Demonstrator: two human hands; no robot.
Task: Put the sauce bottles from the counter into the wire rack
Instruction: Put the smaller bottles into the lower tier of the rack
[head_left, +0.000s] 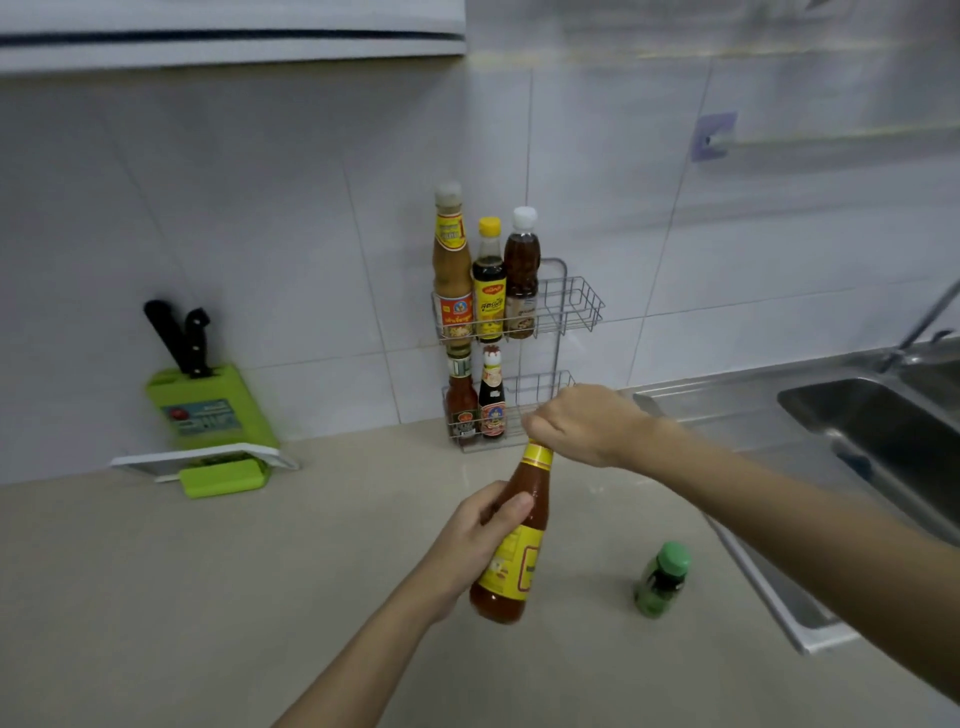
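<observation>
A tall red sauce bottle (519, 551) with a yellow label is held tilted above the counter. My left hand (475, 540) grips its body. My right hand (582, 423) is closed over its cap, which is hidden. A two-tier wire rack (574, 306) hangs on the tiled wall. Its upper tier holds three bottles (488, 291); its lower tier (540, 387) holds two smaller bottles (475, 402) at the left. A small green bottle (662, 579) stands on the counter to the right of the held bottle.
A green knife block (208, 405) with two black-handled knives stands at the back left beside a white and green board holder (218, 470). A steel sink (852, 431) with a tap lies at the right. The beige counter (208, 597) stretches in front.
</observation>
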